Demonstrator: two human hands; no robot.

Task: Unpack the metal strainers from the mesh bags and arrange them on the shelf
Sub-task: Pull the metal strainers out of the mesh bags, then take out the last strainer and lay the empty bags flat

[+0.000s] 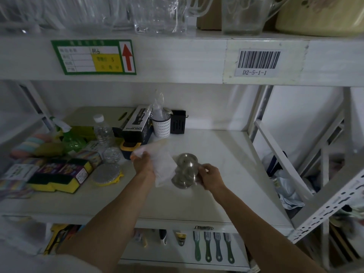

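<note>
Two round metal strainers (186,170) sit stacked or overlapping in the middle of the white shelf (226,154). My right hand (209,178) grips the right edge of the strainers. My left hand (142,163) is shut on a white mesh bag (163,166) that hangs just left of the strainers and touches them. Whether part of a strainer is still inside the bag I cannot tell.
Sponges and scrub pads (59,174) crowd the shelf's left side, with a water bottle (103,131), a spray bottle box (137,127), a white perforated cup (161,126) and a black holder (178,122) behind. Glass jugs (161,14) stand above. Green-handled brushes (212,247) hang below. A slanted metal brace (283,164) borders the right.
</note>
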